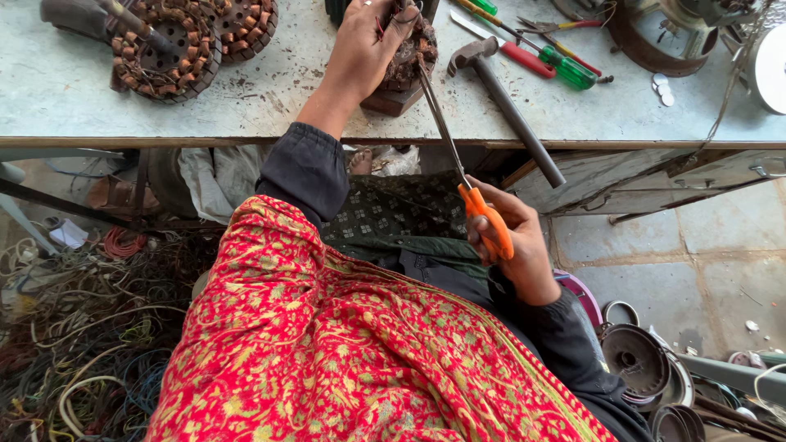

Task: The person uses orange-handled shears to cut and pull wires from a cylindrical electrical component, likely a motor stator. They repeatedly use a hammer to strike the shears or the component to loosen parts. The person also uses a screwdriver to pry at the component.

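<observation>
Head view looks down on a person seated at a worn pale bench (573, 115), a red patterned shawl (344, 352) over the lap. The left hand (364, 45) reaches far across the bench edge and closes over a motor stator (413, 53), a dark ring wound with copper wire, which sits on a small wooden block (397, 100) near the far middle of the bench. The fingers press down on the top of the winding, so this grip is closed on the stator and steadies it.

The right hand (512, 245) is near the body, below the bench edge, wrapped tight round the orange handle of a long screwdriver (446, 135). The steel shaft runs up and to the left, and its tip meets the stator just beside the left hand's fingers.

By my judgement the step in hand is prying or scraping at the winding with the blade. The next move would call for a firm hold on the stator and a controlled push along the shaft, since a slip would send the tip toward the left fingers.

A hammer (508, 106) lies just right of the stator. Red and green screwdrivers (544, 57) lie further right. Two more stators (192, 33) sit at far left. Tangled wires (74, 344) cover the floor at near left.
</observation>
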